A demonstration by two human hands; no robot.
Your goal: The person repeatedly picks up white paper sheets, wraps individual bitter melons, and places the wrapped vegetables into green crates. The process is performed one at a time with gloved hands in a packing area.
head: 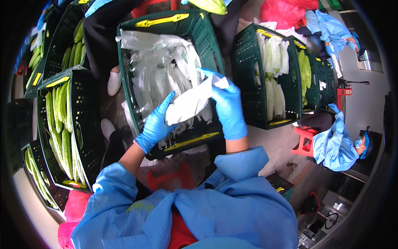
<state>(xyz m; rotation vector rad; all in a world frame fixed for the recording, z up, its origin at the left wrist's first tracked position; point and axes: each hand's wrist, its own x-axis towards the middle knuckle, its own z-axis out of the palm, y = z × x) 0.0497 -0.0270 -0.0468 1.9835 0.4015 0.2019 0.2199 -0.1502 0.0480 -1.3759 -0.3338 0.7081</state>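
Both my hands wear blue gloves and hold one long object wrapped in white film or paper [188, 105], tilted up to the right above a green plastic crate [183, 147]. My left hand [158, 124] grips its lower, thicker end between thumb and fingers. My right hand [225, 96] pinches the wrapping at the upper end, with a loose flap showing between the fingers. What lies inside the wrapping is hidden. Below, the crate holds several long wrapped pieces [155, 79] side by side, partly covered by a crumpled translucent plastic sheet [146, 43].
Crates of bare bitter melons [62, 105] stand at the left. At the right, a crate [248, 77] holds melons in white foam netting [273, 59]. Co-workers sit beyond the crate and at the right [335, 146]. A red stool [174, 177] is near my knees.
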